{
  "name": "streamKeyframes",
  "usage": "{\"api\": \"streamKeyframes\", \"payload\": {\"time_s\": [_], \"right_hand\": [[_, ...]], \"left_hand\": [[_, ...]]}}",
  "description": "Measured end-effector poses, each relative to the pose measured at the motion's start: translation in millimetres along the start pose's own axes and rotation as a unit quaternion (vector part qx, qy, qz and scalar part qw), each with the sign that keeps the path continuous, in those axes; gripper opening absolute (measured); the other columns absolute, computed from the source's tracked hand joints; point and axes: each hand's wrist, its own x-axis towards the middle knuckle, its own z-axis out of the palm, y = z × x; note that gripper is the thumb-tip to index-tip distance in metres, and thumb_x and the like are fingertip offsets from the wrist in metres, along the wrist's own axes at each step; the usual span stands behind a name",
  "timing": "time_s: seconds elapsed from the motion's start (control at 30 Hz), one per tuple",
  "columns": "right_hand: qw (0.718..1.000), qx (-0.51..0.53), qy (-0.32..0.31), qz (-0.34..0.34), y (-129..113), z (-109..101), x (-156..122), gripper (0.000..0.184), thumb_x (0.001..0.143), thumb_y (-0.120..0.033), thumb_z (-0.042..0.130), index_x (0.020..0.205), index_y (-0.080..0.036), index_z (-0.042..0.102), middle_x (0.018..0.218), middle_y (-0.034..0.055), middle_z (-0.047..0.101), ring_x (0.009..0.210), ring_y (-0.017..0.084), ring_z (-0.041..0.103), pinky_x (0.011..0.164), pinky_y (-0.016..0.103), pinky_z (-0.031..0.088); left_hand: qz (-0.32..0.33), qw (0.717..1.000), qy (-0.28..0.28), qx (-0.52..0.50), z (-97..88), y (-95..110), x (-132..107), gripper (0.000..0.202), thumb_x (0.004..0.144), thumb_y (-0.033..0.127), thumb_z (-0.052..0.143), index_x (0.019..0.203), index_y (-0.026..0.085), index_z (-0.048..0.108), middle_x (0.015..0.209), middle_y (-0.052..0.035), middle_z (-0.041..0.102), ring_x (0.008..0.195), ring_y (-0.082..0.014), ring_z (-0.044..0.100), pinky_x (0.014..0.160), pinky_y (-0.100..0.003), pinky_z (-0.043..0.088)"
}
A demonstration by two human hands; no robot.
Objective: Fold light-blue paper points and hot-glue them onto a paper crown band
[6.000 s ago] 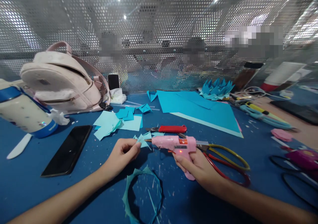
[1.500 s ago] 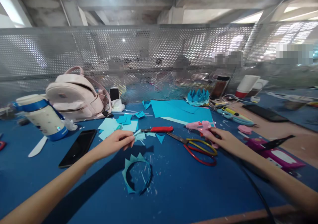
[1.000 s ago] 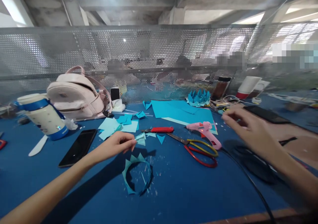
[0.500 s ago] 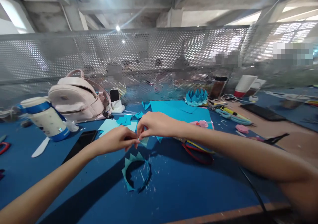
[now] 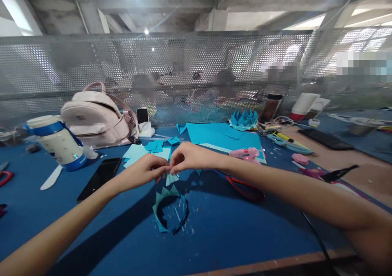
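My left hand (image 5: 150, 170) and my right hand (image 5: 185, 157) meet above the blue table, fingertips pinched together. Between them is a small light-blue piece of folded paper (image 5: 171, 179), its lower part fanning out beneath the fingers; the pinched part is hidden. Just in front lies a ring of pointed blue paper (image 5: 156, 208), like a small crown, with scraps and thin strands in and around it. Behind my hands are cut blue paper pieces (image 5: 154, 146) and larger blue sheets (image 5: 211, 135). A pink glue gun (image 5: 245, 153) lies beyond my right forearm.
A black phone (image 5: 99, 179), a blue-and-white bottle (image 5: 59, 143) and a pale pink backpack (image 5: 93, 119) stand left. Red-handled scissors (image 5: 245, 190) lie under my right forearm. A blue paper lotus shape (image 5: 244, 120) sits by the perforated metal divider (image 5: 183, 59). A black cable (image 5: 315, 233) runs at lower right.
The folded paper between my fingers has turned and now hangs lower and more plainly in view. Both hands stay pinched together. The whole view has shifted slightly.
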Motion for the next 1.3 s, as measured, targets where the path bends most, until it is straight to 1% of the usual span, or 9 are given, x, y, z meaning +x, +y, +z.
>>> {"api": "streamKeyframes", "payload": {"time_s": [0.3, 0.53, 0.7, 0.8, 0.87, 0.97, 1.03, 1.17, 1.3], "right_hand": [[0.993, 0.102, 0.048, 0.023, 10.6, 7.7, -3.3, 0.025, 0.074, -0.039, 0.076, 0.075, -0.014, 0.077, 0.066, 0.0018, 0.069, 0.064, 0.012, 0.057, 0.056, 0.022, 0.037], [0.983, 0.158, 0.087, 0.044, 13.1, 14.5, 1.4, 0.02, 0.071, -0.032, 0.077, 0.075, -0.013, 0.077, 0.063, -0.0001, 0.064, 0.06, 0.009, 0.049, 0.055, 0.022, 0.034], [0.98, 0.172, 0.092, 0.04, 13.2, 17.7, 1.6, 0.02, 0.071, -0.033, 0.077, 0.077, -0.014, 0.077, 0.065, 0.0002, 0.065, 0.059, 0.009, 0.048, 0.055, 0.022, 0.035], [0.977, 0.184, 0.098, 0.043, 9.6, 18.6, -8.0, 0.023, 0.07, -0.035, 0.079, 0.076, -0.014, 0.076, 0.066, 0.0007, 0.065, 0.059, 0.009, 0.049, 0.055, 0.022, 0.036], [0.977, 0.183, 0.098, 0.049, 6.6, 18.9, -18.4, 0.025, 0.07, -0.038, 0.079, 0.073, -0.014, 0.075, 0.066, 0.0013, 0.066, 0.059, 0.009, 0.05, 0.055, 0.023, 0.036], [0.977, 0.182, 0.091, 0.06, 3.9, 20.0, -34.9, 0.028, 0.072, -0.042, 0.077, 0.074, -0.015, 0.075, 0.07, 0.0026, 0.069, 0.062, 0.011, 0.053, 0.056, 0.023, 0.038], [0.978, 0.177, 0.089, 0.063, 3.9, 21.5, -42.9, 0.028, 0.073, -0.043, 0.076, 0.075, -0.015, 0.075, 0.072, 0.0029, 0.07, 0.064, 0.012, 0.054, 0.058, 0.023, 0.04], [0.981, 0.165, 0.086, 0.054, 4.5, 24.9, -47.8, 0.024, 0.075, -0.04, 0.075, 0.076, -0.016, 0.074, 0.074, 0.0024, 0.07, 0.065, 0.012, 0.055, 0.059, 0.023, 0.041], [0.982, 0.16, 0.094, 0.046, -2.1, 25.5, -45.9, 0.02, 0.078, -0.036, 0.073, 0.078, -0.016, 0.072, 0.075, 0.0011, 0.068, 0.064, 0.011, 0.053, 0.057, 0.022, 0.039]], "left_hand": [[0.031, 0.993, 0.082, 0.072, 11.2, -1.6, 1.2, 0.026, 0.096, 0.027, 0.043, 0.079, 0.017, 0.06, 0.066, 0.0017, 0.055, 0.059, -0.0125, 0.044, 0.057, -0.024, 0.027], [0.021, 0.991, 0.111, 0.071, 13.3, -12.3, 3.1, 0.029, 0.097, 0.031, 0.042, 0.073, 0.018, 0.05, 0.062, 0.0044, 0.046, 0.057, -0.0117, 0.04, 0.056, -0.024, 0.025], [0.003, 0.991, 0.128, 0.044, 13.5, -8.6, -3.3, 0.03, 0.098, 0.035, 0.043, 0.075, 0.018, 0.052, 0.065, 0.0039, 0.051, 0.06, -0.0123, 0.045, 0.057, -0.024, 0.029], [0.002, 0.992, 0.123, 0.024, 10.7, -10.6, -19.2, 0.026, 0.099, 0.036, 0.042, 0.088, 0.019, 0.058, 0.079, 0.0006, 0.059, 0.072, -0.0149, 0.053, 0.068, -0.025, 0.038], [0.038, 0.995, 0.093, -0.029, 9.5, -17.9, -33.9, 0.028, 0.099, 0.042, 0.044, 0.098, 0.021, 0.061, 0.098, -0.0038, 0.062, 0.091, -0.0187, 0.057, 0.084, -0.029, 0.042], [0.058, 0.996, 0.018, -0.066, 15.4, -31.9, -54.8, 0.039, 0.08, 0.055, 0.069, 0.105, 0.024, 0.065, 0.13, -0.009, 0.052, 0.12, -0.0277, 0.049, 0.104, -0.039, 0.038], [0.044, 0.998, 0.002, -0.043, 25.3, -37.3, -63.1, 0.041, 0.071, 0.049, 0.079, 0.104, 0.026, 0.067, 0.144, -0.0099, 0.041, 0.129, -0.0313, 0.042, 0.108, -0.045, 0.036], [0.055, 0.998, 0.01, -0.021, 45.8, -35.3, -61.8, 0.008, 0.082, 0.031, 0.073, 0.084, 0.024, 0.071, 0.148, -0.0088, 0.039, 0.135, -0.0317, 0.037, 0.11, -0.051, 0.035], [0.045, 0.996, 0.028, -0.071, 48.8, -29.2, -49.5, 0.008, 0.081, 0.029, 0.074, 0.079, 0.022, 0.071, 0.144, -0.0084, 0.044, 0.131, -0.0309, 0.043, 0.109, -0.051, 0.036]]}}
